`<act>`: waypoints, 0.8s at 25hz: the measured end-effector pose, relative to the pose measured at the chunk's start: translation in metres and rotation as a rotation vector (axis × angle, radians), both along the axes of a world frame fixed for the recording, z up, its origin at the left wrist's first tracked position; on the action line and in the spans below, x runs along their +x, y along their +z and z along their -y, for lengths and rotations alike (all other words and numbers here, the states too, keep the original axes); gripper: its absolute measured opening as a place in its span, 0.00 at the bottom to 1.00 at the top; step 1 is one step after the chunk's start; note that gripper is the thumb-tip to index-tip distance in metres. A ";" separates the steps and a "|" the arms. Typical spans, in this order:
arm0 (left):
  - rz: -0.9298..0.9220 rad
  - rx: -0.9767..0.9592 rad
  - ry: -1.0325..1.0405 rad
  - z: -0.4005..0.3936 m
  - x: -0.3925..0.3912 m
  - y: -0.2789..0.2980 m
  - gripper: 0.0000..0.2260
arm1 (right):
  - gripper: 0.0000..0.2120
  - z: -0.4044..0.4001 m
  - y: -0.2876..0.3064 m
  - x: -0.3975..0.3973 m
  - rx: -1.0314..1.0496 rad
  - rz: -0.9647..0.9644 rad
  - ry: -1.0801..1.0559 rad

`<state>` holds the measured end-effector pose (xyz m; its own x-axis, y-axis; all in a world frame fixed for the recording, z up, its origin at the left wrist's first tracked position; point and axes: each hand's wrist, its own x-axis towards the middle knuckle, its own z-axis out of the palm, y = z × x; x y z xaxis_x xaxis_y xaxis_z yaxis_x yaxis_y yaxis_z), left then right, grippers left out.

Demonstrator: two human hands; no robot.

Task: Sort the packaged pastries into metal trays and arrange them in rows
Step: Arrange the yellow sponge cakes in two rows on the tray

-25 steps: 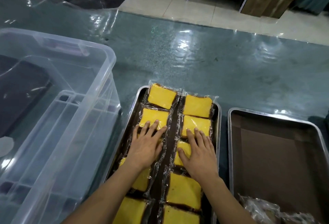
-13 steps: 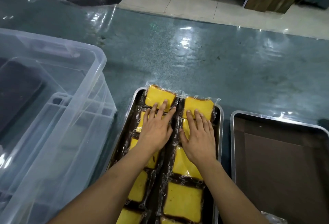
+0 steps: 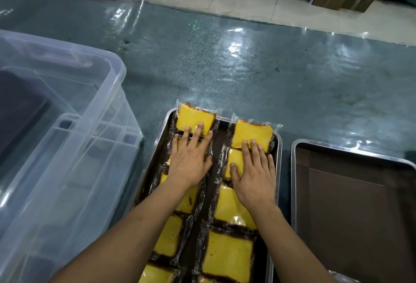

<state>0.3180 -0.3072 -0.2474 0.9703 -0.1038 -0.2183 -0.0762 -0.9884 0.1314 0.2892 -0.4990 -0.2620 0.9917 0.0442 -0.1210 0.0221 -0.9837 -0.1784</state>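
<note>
Now, taking the filled metal tray (image 3: 278, 170) as the marker and working left to right: off to its left stands a big clear plastic bin (image 3: 67, 125), just beside the tray's left rim. Inside the tray, the packaged pastries (image 3: 227, 255) lie in two columns running from the near edge to the far edge, yellow slices in clear wrappers. The left hand (image 3: 191, 161) lies flat and spread on the left column, palm down, fingertips reaching onto the far-left pastry (image 3: 193, 117), whose wrapper pokes over the tray's far rim. The right hand (image 3: 254, 174) mirrors it on the right column, fingers straight and laid out, tips touching the far-right pastry (image 3: 249, 132). Neither hand pinches or lifts anything; both press down. To the tray's right sits a second metal tray (image 3: 297, 192), a brown liner showing on its floor and a bit of clear wrapping at its near corner.

By my read, this is the tidying step: squaring up the rows at the far end. The next move probably calls for an even, gentle nudge so both far packs sit inside the rim, then filling the second tray.
</note>
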 end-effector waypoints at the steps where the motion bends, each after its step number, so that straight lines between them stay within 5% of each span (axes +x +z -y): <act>1: -0.004 -0.008 -0.001 -0.001 0.000 0.000 0.32 | 0.35 0.000 0.000 0.000 0.003 0.005 0.000; 12: 0.037 -0.041 -0.119 0.009 -0.041 -0.005 0.19 | 0.31 -0.006 -0.003 -0.032 0.100 0.039 0.039; 20: 0.017 -0.026 -0.087 0.007 -0.051 -0.002 0.26 | 0.33 0.000 -0.002 -0.041 0.067 0.017 0.059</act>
